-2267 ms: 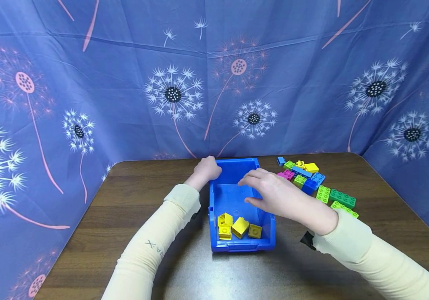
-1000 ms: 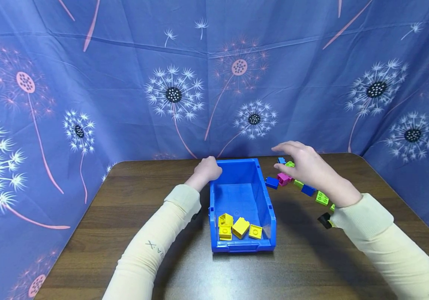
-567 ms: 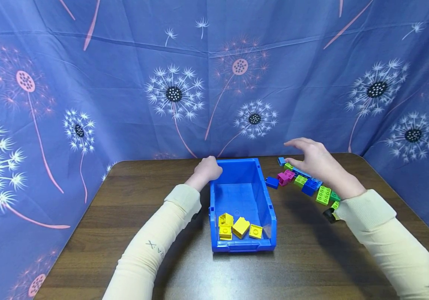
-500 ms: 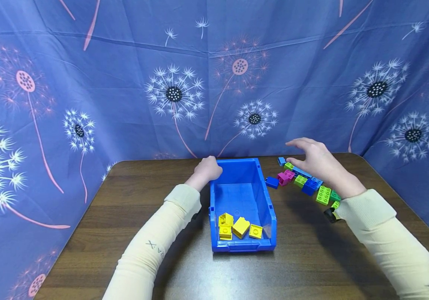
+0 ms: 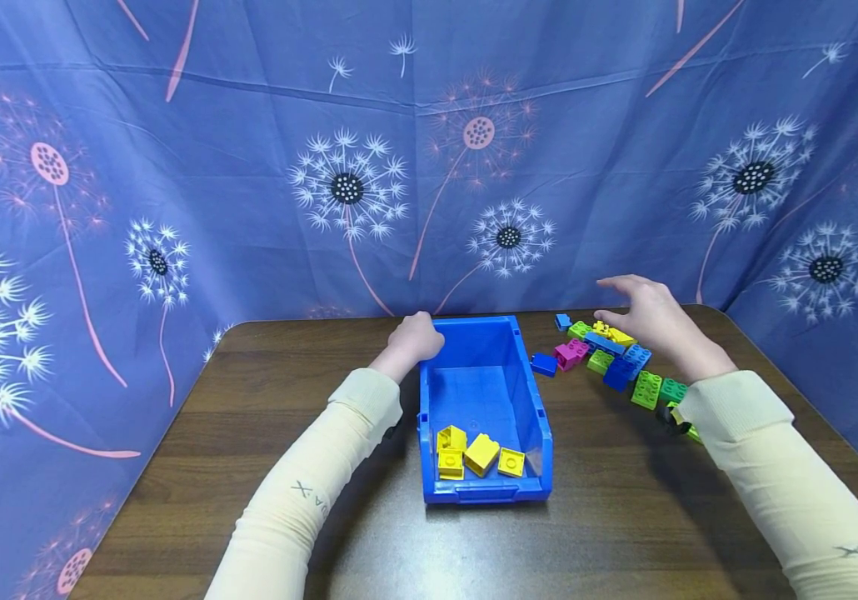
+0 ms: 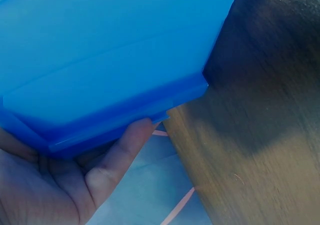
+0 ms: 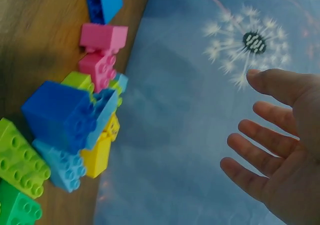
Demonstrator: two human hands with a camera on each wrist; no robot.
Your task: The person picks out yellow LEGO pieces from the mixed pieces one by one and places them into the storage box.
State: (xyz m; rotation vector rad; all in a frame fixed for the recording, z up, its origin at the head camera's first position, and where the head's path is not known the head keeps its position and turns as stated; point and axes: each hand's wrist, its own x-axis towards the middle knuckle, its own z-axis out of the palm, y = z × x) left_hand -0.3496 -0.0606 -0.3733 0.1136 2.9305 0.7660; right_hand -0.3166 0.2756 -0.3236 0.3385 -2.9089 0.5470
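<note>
A: Where do we find the bin, and how is it secured?

B: We find the blue bin at mid-worktop, its low front lip facing the wearer. The left grip is curled over the far left corner, pinching the rim; in the left wrist view we see one digit pressed against that edge, the other fingers partly hidden. We judge that this hold steadies the bin from behind — and leaves its front and right side accessible.

A: What does the bin contain?

B: We see yellow bricks grouped at the near end, just behind the lip. Their mixed tilts show us loose contents, not a stack.

A: What is the state of the right grip?

B: The right grip is spread, thumb apart from the fingers, with nothing held. In the head view it hangs by the far side of the loose pile; we cannot tell its height. We judge the gap suited to taking a brick by its sides.

A: How is the pile laid out?

B: We note a dark blue brick just beside the bin's right wall — contact cannot be confirmed. Next come pink bricks, a long light-blue brick and a yellow block near the thumb. A lime brick and a green brick lie towards the right sleeve. We judge this placement convenient for right-side reach.
</note>
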